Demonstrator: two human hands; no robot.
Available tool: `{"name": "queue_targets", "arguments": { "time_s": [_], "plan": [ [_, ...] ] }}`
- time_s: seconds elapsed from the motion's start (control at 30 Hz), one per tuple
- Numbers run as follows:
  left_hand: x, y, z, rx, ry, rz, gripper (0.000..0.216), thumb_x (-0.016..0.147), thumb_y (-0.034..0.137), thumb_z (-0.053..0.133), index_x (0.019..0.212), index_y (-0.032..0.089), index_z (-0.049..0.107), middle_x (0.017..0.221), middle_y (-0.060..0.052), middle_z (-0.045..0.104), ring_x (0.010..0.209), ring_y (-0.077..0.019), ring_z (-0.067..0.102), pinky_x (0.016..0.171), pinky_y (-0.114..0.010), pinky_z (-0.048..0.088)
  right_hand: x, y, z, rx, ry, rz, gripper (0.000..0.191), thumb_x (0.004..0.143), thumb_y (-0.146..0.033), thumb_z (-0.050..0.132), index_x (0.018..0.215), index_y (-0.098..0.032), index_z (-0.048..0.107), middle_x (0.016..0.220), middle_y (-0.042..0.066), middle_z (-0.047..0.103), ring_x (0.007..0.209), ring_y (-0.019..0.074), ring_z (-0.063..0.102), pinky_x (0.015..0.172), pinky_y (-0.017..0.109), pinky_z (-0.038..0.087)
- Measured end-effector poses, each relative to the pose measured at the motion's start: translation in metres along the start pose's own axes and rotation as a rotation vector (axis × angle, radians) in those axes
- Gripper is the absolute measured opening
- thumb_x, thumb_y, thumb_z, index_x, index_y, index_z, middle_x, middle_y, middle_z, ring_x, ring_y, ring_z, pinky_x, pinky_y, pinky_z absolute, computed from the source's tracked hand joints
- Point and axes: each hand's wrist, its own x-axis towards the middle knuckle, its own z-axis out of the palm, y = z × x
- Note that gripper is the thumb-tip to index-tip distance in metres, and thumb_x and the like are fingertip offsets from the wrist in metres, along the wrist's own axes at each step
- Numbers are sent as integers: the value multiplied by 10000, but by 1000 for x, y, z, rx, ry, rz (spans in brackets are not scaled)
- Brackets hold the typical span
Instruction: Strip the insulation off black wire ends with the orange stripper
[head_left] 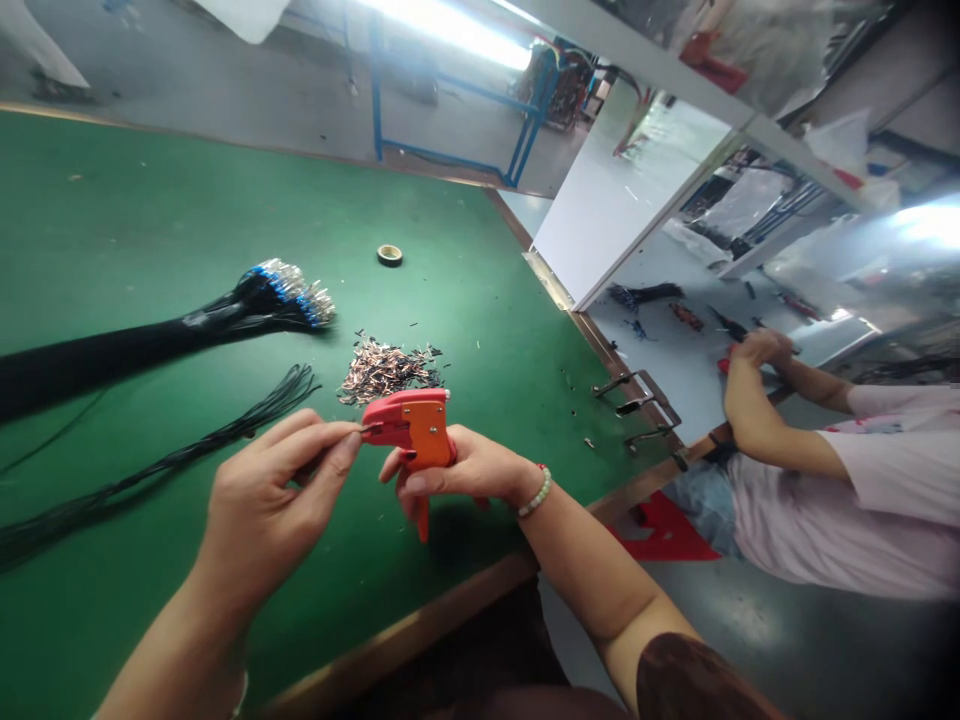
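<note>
My right hand [450, 472] is wrapped round the handles of an orange-red crimping tool [411, 425] held above the green table [150, 220]. My left hand [274, 490] pinches something thin and dark, apparently a wire end, right at the tool's jaw; what it holds is too small to name. A loose bunch of black wires [157, 465] lies under and left of my left hand. Just beyond the tool sits a pile of small metal terminals [386, 368].
A thick black wire bundle with blue and clear terminal ends [289, 292] lies at the left. A small tape roll [389, 254] sits farther back. Metal clamps [637, 400] are at the table's right edge. Another person in a pink shirt [840, 480] works at the neighbouring table.
</note>
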Motion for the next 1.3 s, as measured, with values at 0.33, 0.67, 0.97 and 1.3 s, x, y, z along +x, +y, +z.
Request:
{"name": "queue_targets", "arguments": {
  "time_s": [0.33,0.67,0.97,1.3],
  "plan": [
    [0,3,-3,-67,-18,-47,143,933,324,670,857,238,757,734,32,629,529,-80,526,479,-208,401,6,7,7,-9,45,-24,420,801,-471,879,988,-147,689,750,-10,683,638,127,683,611,266,619],
    [-5,-5,-4,-91,-13,-18,124,948,320,679,878,257,760,732,42,618,523,-73,510,448,-204,374,8,6,16,23,92,-8,446,777,-513,884,946,-154,680,655,-42,633,532,107,611,479,234,555],
    [-2,-4,-4,-126,-4,-30,113,947,314,678,871,268,748,783,43,658,608,-96,568,560,-226,458,11,4,28,65,207,-18,443,731,-503,913,831,-156,657,583,-57,600,481,83,537,467,229,466],
    [-2,-5,0,-110,65,-78,94,944,342,695,923,277,759,829,34,675,630,-112,556,573,-249,466,12,8,33,126,332,-58,443,711,-454,942,781,-178,602,522,-88,551,417,73,505,416,211,468]
  ]
}}
